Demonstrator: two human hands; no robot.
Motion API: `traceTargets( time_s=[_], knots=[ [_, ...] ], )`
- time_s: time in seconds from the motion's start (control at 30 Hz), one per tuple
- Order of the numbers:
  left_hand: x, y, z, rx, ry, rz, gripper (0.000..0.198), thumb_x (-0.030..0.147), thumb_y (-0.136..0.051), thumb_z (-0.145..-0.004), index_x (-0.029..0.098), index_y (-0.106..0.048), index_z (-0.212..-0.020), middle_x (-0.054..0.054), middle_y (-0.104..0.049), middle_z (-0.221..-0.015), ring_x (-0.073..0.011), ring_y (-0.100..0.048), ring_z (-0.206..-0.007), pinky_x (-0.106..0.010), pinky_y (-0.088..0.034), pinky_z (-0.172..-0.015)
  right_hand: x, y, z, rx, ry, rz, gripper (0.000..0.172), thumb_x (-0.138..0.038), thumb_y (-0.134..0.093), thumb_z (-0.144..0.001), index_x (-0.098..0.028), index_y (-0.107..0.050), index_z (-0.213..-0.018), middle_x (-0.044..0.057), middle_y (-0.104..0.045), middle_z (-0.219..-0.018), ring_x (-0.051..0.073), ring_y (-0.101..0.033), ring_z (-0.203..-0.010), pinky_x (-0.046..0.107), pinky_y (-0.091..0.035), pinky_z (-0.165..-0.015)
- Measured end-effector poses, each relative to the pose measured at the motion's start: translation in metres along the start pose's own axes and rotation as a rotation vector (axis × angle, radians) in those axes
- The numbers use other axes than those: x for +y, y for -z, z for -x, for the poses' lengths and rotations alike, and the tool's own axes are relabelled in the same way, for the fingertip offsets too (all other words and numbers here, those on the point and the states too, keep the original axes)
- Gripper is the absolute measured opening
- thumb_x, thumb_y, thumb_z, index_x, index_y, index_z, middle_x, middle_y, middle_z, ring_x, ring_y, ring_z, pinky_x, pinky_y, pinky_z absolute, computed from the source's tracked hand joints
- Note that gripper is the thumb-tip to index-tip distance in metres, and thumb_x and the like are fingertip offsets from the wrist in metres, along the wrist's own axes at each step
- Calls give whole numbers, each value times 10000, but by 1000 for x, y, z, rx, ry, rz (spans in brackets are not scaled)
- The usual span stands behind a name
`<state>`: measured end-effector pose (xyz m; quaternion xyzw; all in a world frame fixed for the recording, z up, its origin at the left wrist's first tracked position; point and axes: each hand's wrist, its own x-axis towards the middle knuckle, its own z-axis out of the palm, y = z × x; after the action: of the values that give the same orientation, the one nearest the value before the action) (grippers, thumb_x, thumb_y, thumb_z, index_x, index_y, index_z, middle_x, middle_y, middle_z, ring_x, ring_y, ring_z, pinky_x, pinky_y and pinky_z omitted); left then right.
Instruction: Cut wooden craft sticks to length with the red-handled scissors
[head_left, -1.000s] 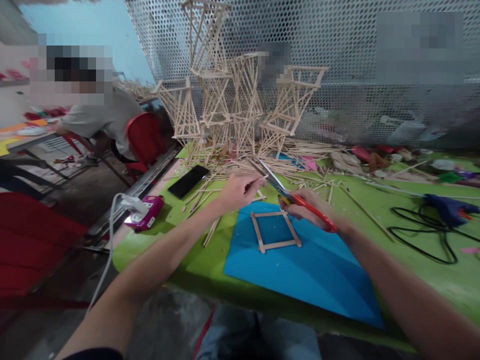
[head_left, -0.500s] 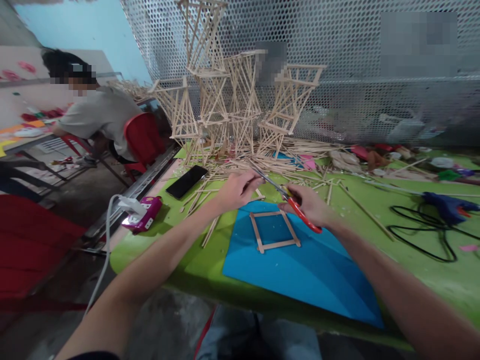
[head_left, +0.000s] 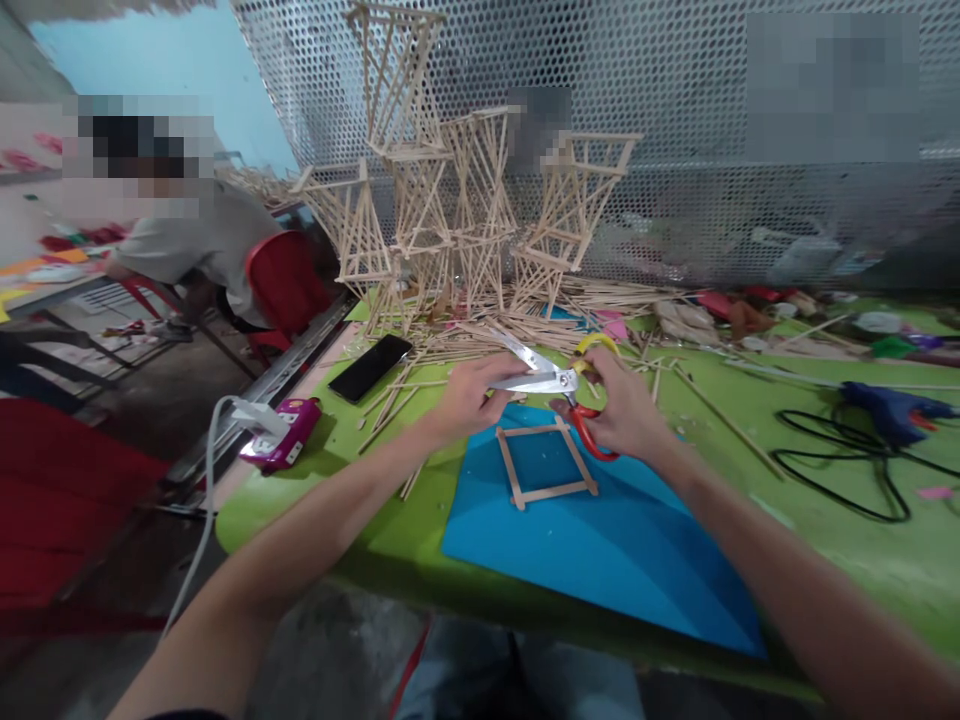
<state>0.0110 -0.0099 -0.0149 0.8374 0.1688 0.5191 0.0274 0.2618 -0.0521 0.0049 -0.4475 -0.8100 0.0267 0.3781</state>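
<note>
My right hand point(head_left: 619, 405) grips a pair of scissors point(head_left: 553, 382) with one yellow and one red handle loop. The blades are spread apart and point left, toward my left hand point(head_left: 476, 395). That hand's fingers are pinched together right at the lower blade, and what they hold, if anything, is hidden. Below both hands, a square frame of flat wooden sticks point(head_left: 555, 492) lies on a blue sheet point(head_left: 600, 560).
A tall structure of thin sticks point(head_left: 420, 200) rises at the back, with loose sticks point(head_left: 517, 320) around its base. A phone point(head_left: 370, 368) and a purple power socket point(head_left: 289, 435) are at left, a blue glue gun point(head_left: 885, 412) with black cord at right. A seated person point(head_left: 195, 235) is beyond.
The scissors have opened and turned so their blades show broadside, with the yellow loop now raised. My left hand stays close to the blades. The view has shifted slightly.
</note>
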Motion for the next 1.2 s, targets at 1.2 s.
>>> traceTargets(
  time_s=[1.2],
  knots=[
    [13, 1, 2, 12, -88, -83, 252, 175, -479, -955, 178, -693, -1088, -81, -786, -984, -173, -758, -856, -261, -586, -738, -13, -12, 7, 33, 99, -207, 520, -376, -831, -775, -230, -574, -1203, 94, -567, -1143, 279, -585, -1034, 397, -507, -870]
  ],
)
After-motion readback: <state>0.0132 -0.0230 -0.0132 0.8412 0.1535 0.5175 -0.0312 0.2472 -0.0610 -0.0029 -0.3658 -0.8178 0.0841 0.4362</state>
